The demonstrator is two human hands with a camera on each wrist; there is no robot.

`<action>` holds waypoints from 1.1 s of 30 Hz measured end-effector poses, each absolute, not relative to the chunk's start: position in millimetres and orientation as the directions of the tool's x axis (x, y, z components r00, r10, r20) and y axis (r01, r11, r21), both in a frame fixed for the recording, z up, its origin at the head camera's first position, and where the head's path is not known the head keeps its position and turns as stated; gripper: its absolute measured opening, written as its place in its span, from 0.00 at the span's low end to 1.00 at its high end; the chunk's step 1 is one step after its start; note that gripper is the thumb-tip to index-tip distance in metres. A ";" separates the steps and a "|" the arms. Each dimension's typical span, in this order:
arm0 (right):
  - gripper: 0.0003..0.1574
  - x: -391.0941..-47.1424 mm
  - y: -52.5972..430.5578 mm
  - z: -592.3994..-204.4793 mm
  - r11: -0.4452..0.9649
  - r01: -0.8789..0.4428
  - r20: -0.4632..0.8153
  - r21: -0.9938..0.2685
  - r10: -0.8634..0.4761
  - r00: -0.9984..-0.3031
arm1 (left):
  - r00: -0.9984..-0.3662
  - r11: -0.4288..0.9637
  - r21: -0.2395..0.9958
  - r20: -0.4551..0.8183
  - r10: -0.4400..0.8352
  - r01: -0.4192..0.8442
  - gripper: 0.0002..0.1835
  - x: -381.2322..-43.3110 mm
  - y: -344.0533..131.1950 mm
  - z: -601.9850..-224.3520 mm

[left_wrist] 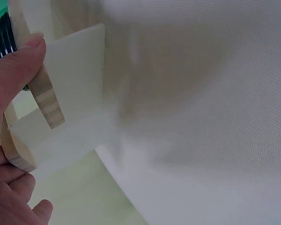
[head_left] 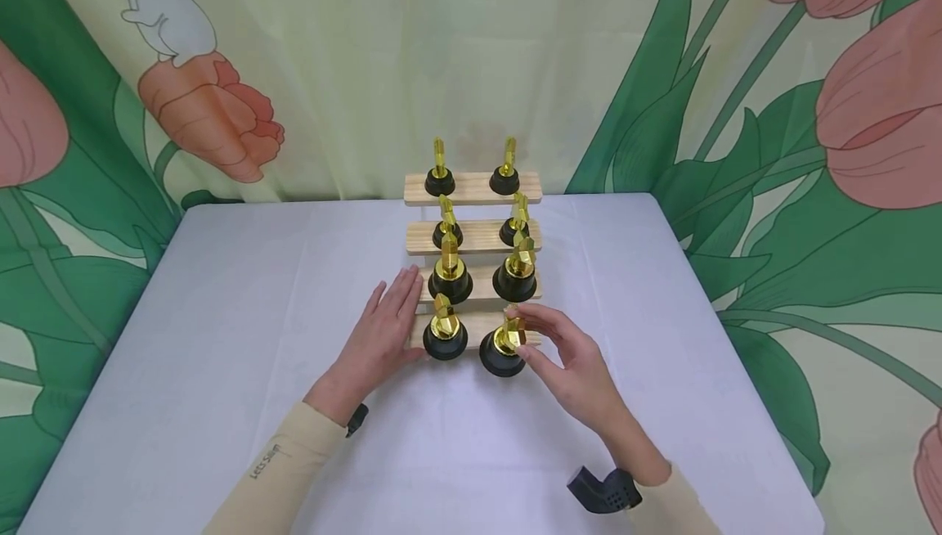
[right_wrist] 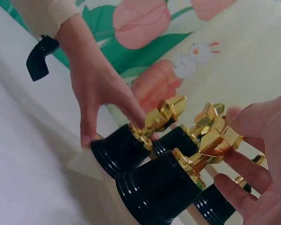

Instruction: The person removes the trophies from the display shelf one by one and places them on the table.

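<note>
Your right hand (head_left: 570,359) pinched the gold top of the front-right trophy (head_left: 502,363), thumb at about 4 o'clock on it, fingertips near 12. Your left hand (head_left: 383,334) gripped the side of the wooden rack (head_left: 477,327), thumb on one plank's end, other fingers bent against the next; some of those fingertips were hidden behind wood in the left wrist view. Couldn't tell whether the pinched trophy's underside touched the plank. In the right wrist view, its base and your right hand were cut off by the frame edges.

That trophy's black base sat just below your right fingertips, toward 7 o'clock, and at 3 o'clock from your left hand, with the front-left trophy (head_left: 445,343) between. Six more trophies (head_left: 450,277) ran up toward 12, two per plank, some bases partly covered by gold tops in front. White table (head_left: 221,314) underneath; printed curtain (head_left: 471,52) at 12.
</note>
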State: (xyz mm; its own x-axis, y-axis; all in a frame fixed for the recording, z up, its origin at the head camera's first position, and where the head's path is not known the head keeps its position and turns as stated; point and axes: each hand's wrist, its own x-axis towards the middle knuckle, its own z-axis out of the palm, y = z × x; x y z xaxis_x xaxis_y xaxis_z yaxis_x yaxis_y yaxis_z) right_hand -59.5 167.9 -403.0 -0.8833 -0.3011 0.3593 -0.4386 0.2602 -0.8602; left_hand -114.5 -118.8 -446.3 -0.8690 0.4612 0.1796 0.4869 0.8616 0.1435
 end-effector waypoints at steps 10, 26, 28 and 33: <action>0.32 -48.4 151.9 -407.3 0.144 -0.507 0.424 -0.850 -0.384 -0.820 | -0.871 0.861 0.157 0.181 0.457 0.484 0.66 -116.6 -120.6 -446.0; 0.27 -39.0 128.3 -427.9 0.155 -0.519 0.404 -0.840 -0.460 -0.791 | -0.876 0.865 0.158 0.178 0.449 0.476 0.67 -115.6 -117.8 -445.9; 0.27 -37.7 125.4 -432.0 0.170 -0.523 0.399 -0.835 -0.469 -0.788 | -0.877 0.866 0.160 0.173 0.448 0.474 0.67 -115.1 -117.7 -445.7; 0.26 -36.2 118.6 -441.1 0.177 -0.527 0.395 -0.831 -0.480 -0.783 | -0.879 0.866 0.163 0.168 0.447 0.472 0.67 -114.1 -118.4 -445.8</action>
